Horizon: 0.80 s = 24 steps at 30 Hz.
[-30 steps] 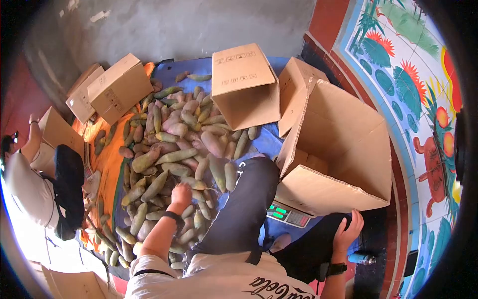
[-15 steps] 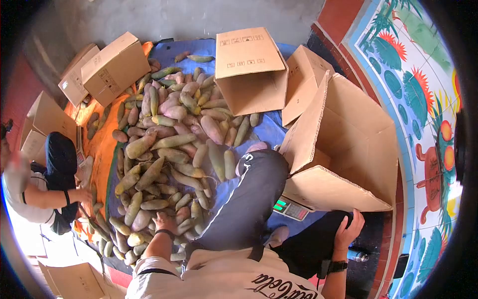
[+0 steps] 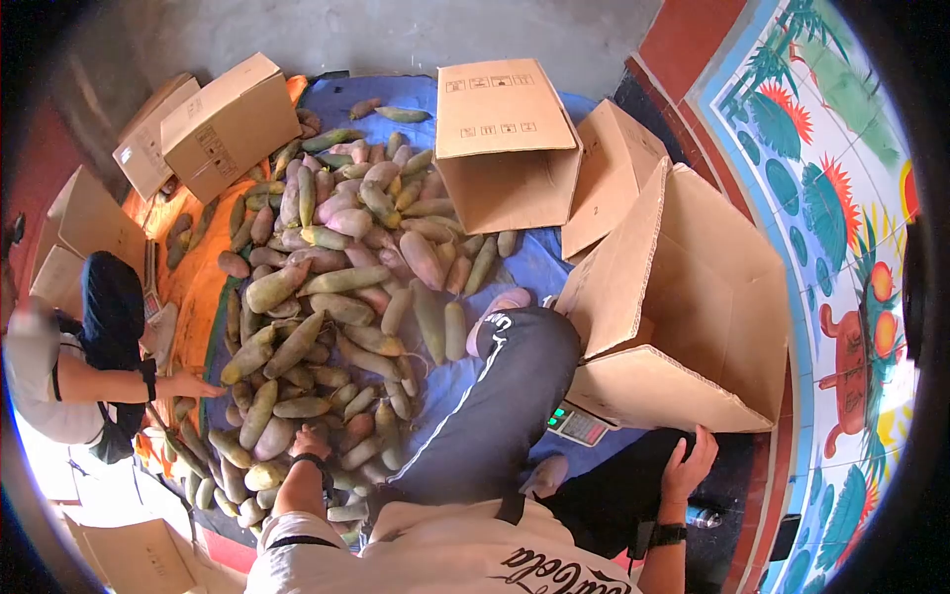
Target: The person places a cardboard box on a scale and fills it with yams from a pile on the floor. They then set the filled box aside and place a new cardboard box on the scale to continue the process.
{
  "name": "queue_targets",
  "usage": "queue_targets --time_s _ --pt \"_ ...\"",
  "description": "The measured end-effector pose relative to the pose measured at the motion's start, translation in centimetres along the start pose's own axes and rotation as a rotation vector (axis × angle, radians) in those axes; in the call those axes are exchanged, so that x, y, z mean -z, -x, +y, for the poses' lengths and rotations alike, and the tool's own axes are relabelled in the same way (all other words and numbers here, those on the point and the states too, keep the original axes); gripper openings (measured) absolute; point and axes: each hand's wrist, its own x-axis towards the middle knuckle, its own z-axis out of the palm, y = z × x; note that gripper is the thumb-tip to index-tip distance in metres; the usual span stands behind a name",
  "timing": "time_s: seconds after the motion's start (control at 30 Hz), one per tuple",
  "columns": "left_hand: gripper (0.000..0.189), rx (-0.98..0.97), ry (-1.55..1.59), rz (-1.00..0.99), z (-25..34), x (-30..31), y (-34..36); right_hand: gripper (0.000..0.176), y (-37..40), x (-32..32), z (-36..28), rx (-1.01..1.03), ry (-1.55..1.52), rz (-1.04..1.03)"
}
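Note:
A broad pile of green and pinkish radishes (image 3: 341,282) covers the sheets on the floor. My left hand (image 3: 311,440) reaches into the near part of this pile, its fingers apart on the radishes and nothing lifted in it. On the right, my right hand (image 3: 690,465) rests by my dark-clad knee with its fingers spread and thumb apart. Its fingertips are right at the lower edge of the large open cardboard box (image 3: 708,287), whose flaps stand out. A digital scale (image 3: 577,426) with a lit green display sits under the near side of that box, partly hidden.
An upturned carton (image 3: 505,109) lies on the blue sheet (image 3: 544,257) at the back, another carton (image 3: 609,178) beside it. More cartons (image 3: 230,129) stand at back left. A co-worker's hand (image 3: 198,384) stretches toward the pile's left edge. A painted tile wall (image 3: 841,297) borders the right.
My left hand has shifted slightly left over the radishes. The co-worker's hand has moved right, toward the pile. My right hand stays by the box edge.

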Motion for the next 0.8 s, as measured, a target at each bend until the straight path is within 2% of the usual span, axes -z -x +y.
queue_targets --time_s 0.07,0.17,0.2,0.27,0.3,0.47,0.53,0.57,0.63,0.67,0.73,0.8 --pt "0.085 -0.005 0.008 0.045 0.6 -0.3 0.4 0.035 -0.1 0.0 -0.1 0.008 -0.007 0.001" --pt "0.071 -0.075 -0.119 0.130 1.6 -2.1 -0.5 0.035 -0.2 0.0 -0.3 0.017 -0.019 0.004" --pt "0.071 -0.078 -0.118 0.132 1.7 -3.0 -1.2 0.034 -0.3 0.0 -0.3 0.021 -0.022 0.004" --pt "0.060 -0.157 -0.049 0.128 2.2 -3.7 -2.1 0.034 -0.2 -0.1 -0.1 0.027 -0.016 0.005" --pt "0.083 -0.069 0.122 -0.005 2.6 -3.6 -2.7 0.034 -0.1 -0.2 0.1 0.034 -0.011 0.000" --pt "0.095 -0.075 0.051 0.052 3.4 -4.4 -1.9 0.034 -0.1 -0.1 -0.2 0.022 -0.021 0.010" --pt "0.112 -0.102 -0.122 0.019 3.6 -4.0 -1.9 0.034 -0.1 0.0 -0.3 0.016 -0.027 0.011" --pt "0.112 -0.102 -0.122 0.025 3.8 -3.6 -1.6 0.034 -0.2 0.0 -0.3 0.015 -0.033 0.008" --pt "0.121 -0.237 -0.142 0.001 4.6 -2.2 0.0 0.034 -0.3 0.1 -0.4 0.009 -0.044 0.011" --pt "0.121 -0.236 -0.144 0.009 5.4 -0.9 1.0 0.034 -0.4 0.2 -0.6 0.004 -0.048 0.002" --pt "0.097 -0.433 0.035 -0.122 6.9 1.7 2.6 0.034 -0.3 0.2 -0.7 -0.006 -0.055 -0.003" --pt "0.094 -0.663 0.013 0.011 7.4 -4.0 -8.1 0.034 -0.2 0.1 -0.4 0.001 -0.064 0.009"
